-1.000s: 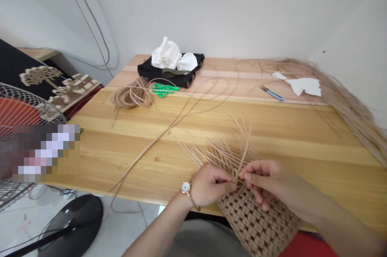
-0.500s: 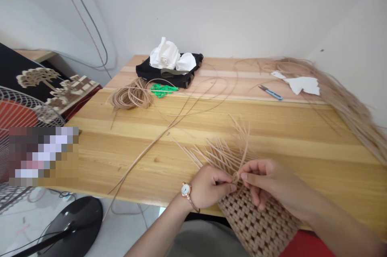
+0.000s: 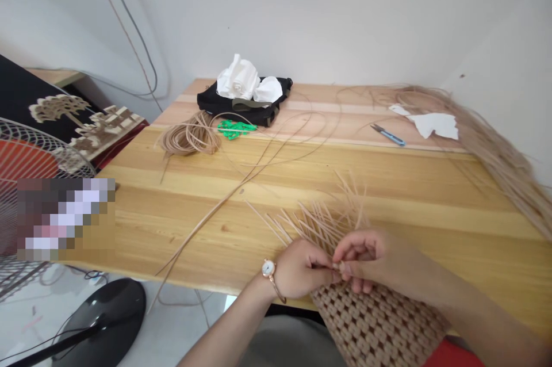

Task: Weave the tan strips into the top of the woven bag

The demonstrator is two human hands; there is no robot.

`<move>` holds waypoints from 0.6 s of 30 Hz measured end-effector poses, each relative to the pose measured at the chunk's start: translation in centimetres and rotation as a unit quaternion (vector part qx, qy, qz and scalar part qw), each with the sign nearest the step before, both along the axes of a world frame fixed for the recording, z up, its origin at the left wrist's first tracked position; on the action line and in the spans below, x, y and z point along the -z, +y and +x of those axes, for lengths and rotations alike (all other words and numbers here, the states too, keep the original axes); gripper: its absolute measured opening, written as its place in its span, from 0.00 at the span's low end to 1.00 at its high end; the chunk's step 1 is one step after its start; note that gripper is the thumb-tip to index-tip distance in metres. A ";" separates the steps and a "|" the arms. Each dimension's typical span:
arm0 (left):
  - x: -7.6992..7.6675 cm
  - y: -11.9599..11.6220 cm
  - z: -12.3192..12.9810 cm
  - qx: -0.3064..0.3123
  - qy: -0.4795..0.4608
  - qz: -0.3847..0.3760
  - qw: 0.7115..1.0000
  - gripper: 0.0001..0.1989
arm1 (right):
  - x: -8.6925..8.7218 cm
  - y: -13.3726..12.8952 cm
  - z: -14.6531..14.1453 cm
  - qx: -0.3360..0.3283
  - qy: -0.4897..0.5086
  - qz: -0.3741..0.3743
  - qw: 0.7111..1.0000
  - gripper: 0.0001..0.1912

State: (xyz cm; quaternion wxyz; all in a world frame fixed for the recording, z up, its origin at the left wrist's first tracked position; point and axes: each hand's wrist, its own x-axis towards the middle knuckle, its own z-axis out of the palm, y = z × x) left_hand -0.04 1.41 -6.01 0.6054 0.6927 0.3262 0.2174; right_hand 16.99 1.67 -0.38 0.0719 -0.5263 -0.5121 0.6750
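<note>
A tan woven panel (image 3: 379, 324) of openwork strands hangs over the table's front edge, close to my body. Loose strand ends (image 3: 319, 220) fan out from its far edge across the tabletop. My left hand (image 3: 304, 268), with a watch on its wrist, pinches a strand at that edge between thumb and forefinger. Right beside it, my right hand (image 3: 364, 257) is closed on a strand at the same spot, thumb against forefinger. The fingertips of both hands nearly meet, and they hide most of the strand between them.
On the wooden table (image 3: 142, 211) lie a coil of strands (image 3: 190, 136), green scraps (image 3: 236, 129), a black bag (image 3: 211, 99) topped with white paper (image 3: 237, 79), blue thread snips (image 3: 388, 135) and torn paper (image 3: 435, 124). Long strands (image 3: 500, 154) run along the right. A fan (image 3: 38, 154) stands left.
My right hand has shifted slightly left and closed in tighter against my left hand. The strand loop that stood up between the fingers is now mostly hidden. The view has moved slightly.
</note>
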 end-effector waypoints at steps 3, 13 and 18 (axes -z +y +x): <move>0.1 0.0 0.1 -0.001 -0.006 -0.011 1.000 0.14 | -0.5 0.0 -0.2 -0.040 -0.030 0.046 0.998 0.04; 0.8 0.1 -0.3 0.003 -0.021 -0.050 0.999 0.15 | -1.9 0.7 -0.2 -0.162 -0.097 0.204 0.960 0.10; 1.1 0.3 -0.3 0.026 -0.054 -0.039 0.997 0.15 | -1.3 0.9 0.0 -0.056 -0.061 0.144 0.986 0.16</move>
